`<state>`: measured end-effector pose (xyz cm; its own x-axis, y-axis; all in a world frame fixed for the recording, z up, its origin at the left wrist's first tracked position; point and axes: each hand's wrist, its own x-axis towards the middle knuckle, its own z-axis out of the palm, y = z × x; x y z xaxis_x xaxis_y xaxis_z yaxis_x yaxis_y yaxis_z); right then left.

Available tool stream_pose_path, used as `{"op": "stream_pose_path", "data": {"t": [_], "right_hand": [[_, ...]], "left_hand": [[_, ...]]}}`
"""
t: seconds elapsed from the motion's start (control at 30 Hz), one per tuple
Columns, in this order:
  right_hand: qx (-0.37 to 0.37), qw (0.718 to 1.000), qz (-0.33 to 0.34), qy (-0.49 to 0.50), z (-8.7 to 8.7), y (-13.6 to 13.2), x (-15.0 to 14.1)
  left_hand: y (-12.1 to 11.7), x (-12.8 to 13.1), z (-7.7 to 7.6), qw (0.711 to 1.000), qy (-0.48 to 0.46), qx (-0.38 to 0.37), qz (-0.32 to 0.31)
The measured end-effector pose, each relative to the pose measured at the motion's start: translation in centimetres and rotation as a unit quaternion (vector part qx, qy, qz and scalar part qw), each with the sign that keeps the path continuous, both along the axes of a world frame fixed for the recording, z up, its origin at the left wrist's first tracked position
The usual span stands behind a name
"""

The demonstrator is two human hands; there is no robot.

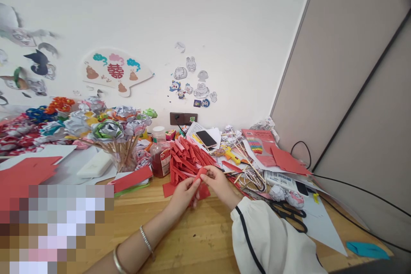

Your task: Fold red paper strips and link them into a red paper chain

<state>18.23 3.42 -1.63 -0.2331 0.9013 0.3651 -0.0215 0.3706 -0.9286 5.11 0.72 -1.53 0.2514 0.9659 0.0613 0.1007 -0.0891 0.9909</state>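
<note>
Both hands meet over the wooden table (180, 233), holding one small red paper piece (201, 174) between them. My left hand (186, 192) pinches its lower left part, the fingers curled around it. From the right, my right hand (215, 180) grips its upper edge between thumb and fingers. Just behind lies a big heap of folded red paper strips (186, 158). Flat red paper (204, 192) rests on the table below the hands.
A bottle of dark red liquid (159, 158) stands left of the heap. Paper flowers (107, 130) and wooden sticks in a cup (125, 156) are farther left. At right lie a yellow glue gun (231, 155), black-handled scissors (290, 216), a phone (206, 138) and cables (353, 186).
</note>
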Motion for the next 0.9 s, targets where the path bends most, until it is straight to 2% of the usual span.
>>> {"op": "stream_pose_path", "data": {"t": [0.3, 0.6, 0.9], "right_hand": [[0.056, 0.997, -0.026, -0.046, 0.15, -0.53, 0.03], [0.032, 0.998, -0.029, -0.038, -0.13, -0.36, -0.07], [0.041, 0.998, -0.033, -0.043, -0.43, -0.31, -0.09]], "left_hand": [[0.01, 0.07, -0.26, 1.0, 0.017, 0.009, 0.008], [-0.06, 0.22, -0.5, 1.0, 0.005, -0.001, 0.008], [-0.03, 0.29, -0.62, 1.0, 0.016, -0.006, 0.01]]}}
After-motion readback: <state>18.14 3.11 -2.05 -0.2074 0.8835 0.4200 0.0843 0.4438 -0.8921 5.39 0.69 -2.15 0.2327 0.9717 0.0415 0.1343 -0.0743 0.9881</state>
